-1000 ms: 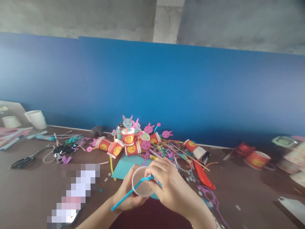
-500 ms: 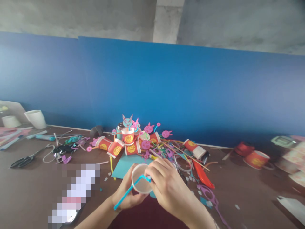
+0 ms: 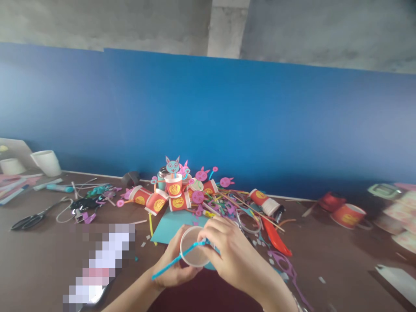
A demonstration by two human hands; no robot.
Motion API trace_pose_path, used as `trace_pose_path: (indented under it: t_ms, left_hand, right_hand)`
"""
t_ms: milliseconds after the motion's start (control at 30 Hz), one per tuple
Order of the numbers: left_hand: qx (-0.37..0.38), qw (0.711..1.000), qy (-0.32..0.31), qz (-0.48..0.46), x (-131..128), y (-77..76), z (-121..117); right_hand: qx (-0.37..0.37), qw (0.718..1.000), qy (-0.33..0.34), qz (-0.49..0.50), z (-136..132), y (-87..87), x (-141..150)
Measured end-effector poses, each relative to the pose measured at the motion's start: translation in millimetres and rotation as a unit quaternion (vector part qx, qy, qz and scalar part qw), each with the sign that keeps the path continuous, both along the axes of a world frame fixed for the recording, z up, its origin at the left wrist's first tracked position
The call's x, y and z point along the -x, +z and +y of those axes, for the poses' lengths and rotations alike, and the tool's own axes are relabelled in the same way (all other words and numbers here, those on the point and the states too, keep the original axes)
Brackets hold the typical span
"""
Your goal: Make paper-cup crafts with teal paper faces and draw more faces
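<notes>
A paper cup (image 3: 191, 255) is tipped so its pale open mouth faces me, and my left hand (image 3: 173, 264) is wrapped round its side. Across the mouth lies a blue bendy straw (image 3: 169, 265), its long part sticking out over the rim to the lower left. My right hand (image 3: 224, 251) pinches the straw's other end between thumb and fingers at the cup's right rim; the tip is partly hidden by the fingers. Beneath the hands lies a sheet of light blue paper (image 3: 169, 225).
Several red paper cups (image 3: 173, 187) with paper animal faces stand and lie behind my hands. Straws and paper scraps (image 3: 227, 207) are heaped beside them. Black scissors (image 3: 29, 221) lie left, an orange-red strip-like object (image 3: 276, 238) right, and a red mug (image 3: 349, 216) farther right.
The straw's bend has straightened somewhat, and its long part lies at a flatter slant. The right fingers have shifted slightly on its end; the left hand still holds the cup.
</notes>
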State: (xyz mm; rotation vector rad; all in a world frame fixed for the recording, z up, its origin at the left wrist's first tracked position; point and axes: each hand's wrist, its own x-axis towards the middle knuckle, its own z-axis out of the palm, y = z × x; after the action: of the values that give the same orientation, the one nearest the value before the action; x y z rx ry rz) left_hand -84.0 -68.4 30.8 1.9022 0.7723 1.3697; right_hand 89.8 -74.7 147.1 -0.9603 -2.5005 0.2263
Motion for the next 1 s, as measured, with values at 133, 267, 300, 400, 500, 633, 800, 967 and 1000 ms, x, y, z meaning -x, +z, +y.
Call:
trace_pose_path:
  t_ms: [133,267,300,400,500,633,800,967,1000]
  left_hand:
    - [0.007,1.000,0.004,-0.012,0.1,-2.4,0.0]
    - [0.017,1.000,0.004,-0.013,0.7,-3.9,-0.1]
    - [0.015,1.000,0.004,-0.013,0.9,-4.1,0.0]
    - [0.005,1.000,0.004,-0.015,1.1,-4.1,0.7]
    - [-0.005,1.000,0.004,-0.016,0.8,-3.7,1.1]
    - [0.000,1.000,0.016,-0.024,-0.3,-5.0,1.2]
    - [0.008,0.999,0.023,-0.028,-1.0,-5.8,1.1]
    - [-0.011,1.000,0.002,-0.017,-0.9,1.2,0.4]
    - [-0.010,1.000,0.001,-0.016,-1.0,2.6,0.1]
  right_hand:
    - [-0.003,1.000,0.001,0.011,0.5,-0.6,1.1]
    - [-0.002,1.000,0.000,0.012,1.1,-1.7,1.8]
    - [-0.002,1.000,0.001,0.013,1.3,-1.9,2.0]
    - [-0.003,1.000,0.004,0.021,2.1,-2.3,2.3]
    - [0.000,1.000,0.004,0.026,2.9,-2.5,2.4]
    - [0.000,0.999,0.007,0.033,4.1,-2.3,2.5]
    - [0.015,0.998,0.010,0.054,5.5,-2.0,4.3]
    - [0.028,0.998,0.010,0.057,6.5,-4.3,5.7]
    - [0.030,0.998,0.007,0.049,6.7,-5.6,6.1]
